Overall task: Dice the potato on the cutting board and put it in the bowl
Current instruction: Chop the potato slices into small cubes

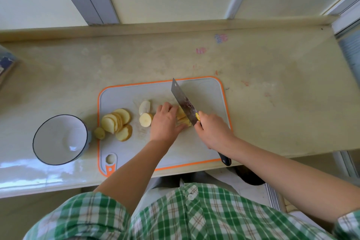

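On the middle of the grey orange-rimmed cutting board, the left hand curls its fingers on stacked pale potato slices; the right hand clamps the steel cleaver. Best to tuck the fingertips back and space cuts evenly.

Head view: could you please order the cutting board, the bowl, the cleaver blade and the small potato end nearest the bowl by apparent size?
Largest to smallest:
1. cutting board
2. bowl
3. cleaver blade
4. potato end
No ties here.
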The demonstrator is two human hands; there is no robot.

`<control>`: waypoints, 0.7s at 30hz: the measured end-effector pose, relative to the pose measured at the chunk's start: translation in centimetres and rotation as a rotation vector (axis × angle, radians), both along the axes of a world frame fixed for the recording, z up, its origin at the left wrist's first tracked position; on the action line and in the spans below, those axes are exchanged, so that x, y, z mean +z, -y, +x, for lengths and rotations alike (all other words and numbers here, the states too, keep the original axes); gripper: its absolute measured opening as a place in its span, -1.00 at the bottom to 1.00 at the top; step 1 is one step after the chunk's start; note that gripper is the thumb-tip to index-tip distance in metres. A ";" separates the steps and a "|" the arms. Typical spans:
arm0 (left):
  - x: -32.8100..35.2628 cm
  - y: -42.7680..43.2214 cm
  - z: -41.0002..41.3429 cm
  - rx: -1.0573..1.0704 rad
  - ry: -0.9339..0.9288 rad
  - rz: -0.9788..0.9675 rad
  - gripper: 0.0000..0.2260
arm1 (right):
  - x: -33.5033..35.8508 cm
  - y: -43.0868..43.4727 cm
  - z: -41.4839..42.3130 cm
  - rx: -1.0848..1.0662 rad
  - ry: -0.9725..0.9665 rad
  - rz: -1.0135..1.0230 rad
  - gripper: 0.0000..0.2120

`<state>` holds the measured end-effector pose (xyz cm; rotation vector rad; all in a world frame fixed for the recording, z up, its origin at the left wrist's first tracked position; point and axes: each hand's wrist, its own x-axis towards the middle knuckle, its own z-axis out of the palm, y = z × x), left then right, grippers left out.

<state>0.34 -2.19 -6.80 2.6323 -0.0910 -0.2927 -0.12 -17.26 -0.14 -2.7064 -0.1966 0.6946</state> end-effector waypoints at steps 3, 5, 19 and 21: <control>-0.1 0.0 0.0 0.004 0.012 -0.002 -0.51 | -0.4 -0.2 -0.2 -0.003 0.003 -0.003 -0.90; -0.2 0.0 0.0 0.011 0.021 -0.008 -0.51 | -0.4 -0.4 -0.3 -0.006 0.005 -0.007 -0.90; -0.3 -0.1 0.2 0.006 0.015 -0.022 -0.50 | -1.7 -0.6 -1.5 -0.041 -0.002 0.048 -0.89; -0.3 -0.1 0.2 0.007 0.016 -0.026 -0.50 | -2.2 -0.7 -1.6 -0.043 0.005 0.044 -0.91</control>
